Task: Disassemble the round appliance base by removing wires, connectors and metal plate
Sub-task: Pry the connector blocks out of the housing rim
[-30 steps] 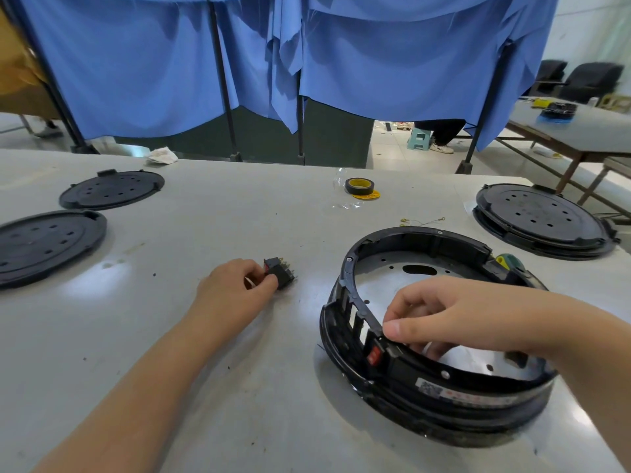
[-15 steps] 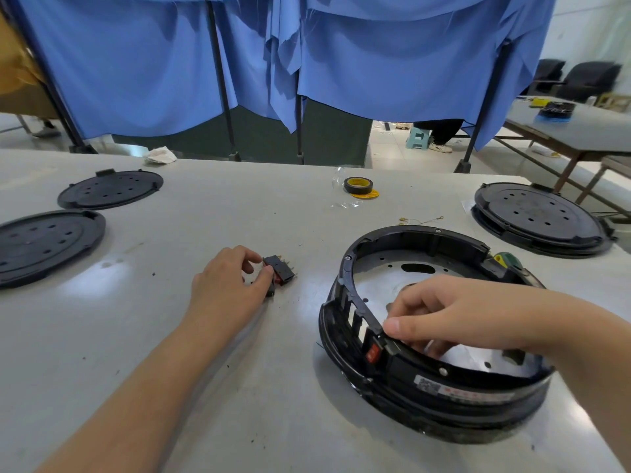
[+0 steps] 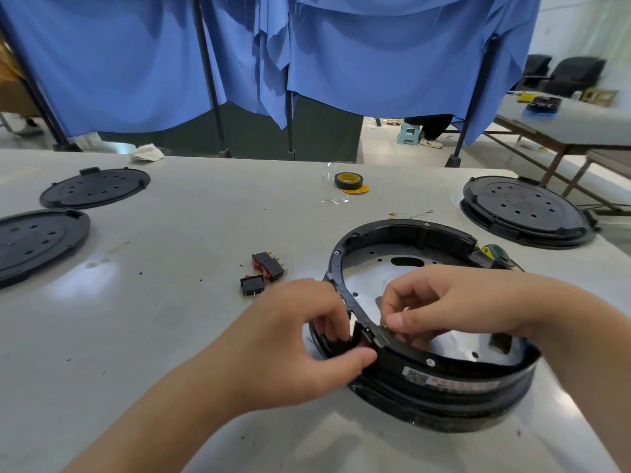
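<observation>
1. The left hand curls round the near-left rim of the base, thumb on the outer wall and fingers over a black switch with a red face that sits in the rim.
2. The right hand reaches over the rim from the right; its thumb and forefinger pinch something small just inside the rim, right beside the switch. What it pinches is too hidden to name.
3. The base is a black ring on the surface, right of centre and near. A shiny metal plate with holes lies inside it, and a label shows on its near outer wall.
4. Two loose switches lie on the surface just left of the base, apart from both hands.
5. A thin wire lies just beyond the far rim of the base.
6. Further off sits a tape roll.
7. Two black discs lie at far left, and another round base at far right.
8. Blue curtains hang behind the surface.
</observation>
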### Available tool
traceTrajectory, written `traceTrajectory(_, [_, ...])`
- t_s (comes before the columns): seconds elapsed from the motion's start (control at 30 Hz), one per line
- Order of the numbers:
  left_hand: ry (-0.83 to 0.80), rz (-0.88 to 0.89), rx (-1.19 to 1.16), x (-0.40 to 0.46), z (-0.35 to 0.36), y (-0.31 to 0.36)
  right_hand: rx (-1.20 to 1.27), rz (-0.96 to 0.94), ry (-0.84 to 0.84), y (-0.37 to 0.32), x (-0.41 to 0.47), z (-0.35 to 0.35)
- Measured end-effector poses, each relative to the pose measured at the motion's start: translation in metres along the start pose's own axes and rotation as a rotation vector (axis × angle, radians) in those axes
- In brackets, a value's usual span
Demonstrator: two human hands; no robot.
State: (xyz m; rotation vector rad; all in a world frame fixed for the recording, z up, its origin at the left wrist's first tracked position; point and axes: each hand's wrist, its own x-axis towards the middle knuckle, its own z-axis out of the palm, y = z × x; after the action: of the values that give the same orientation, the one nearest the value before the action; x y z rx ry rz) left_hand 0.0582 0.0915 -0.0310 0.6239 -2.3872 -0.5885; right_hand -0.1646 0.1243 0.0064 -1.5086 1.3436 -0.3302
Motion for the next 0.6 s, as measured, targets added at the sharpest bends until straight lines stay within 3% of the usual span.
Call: traceTrajectory(0.6, [-0.028, 0.023, 0.174, -0.0006, 0.0079, 0.0004, 0.067, 0.025, 0.02, -0.0002, 0.0055, 0.0042])
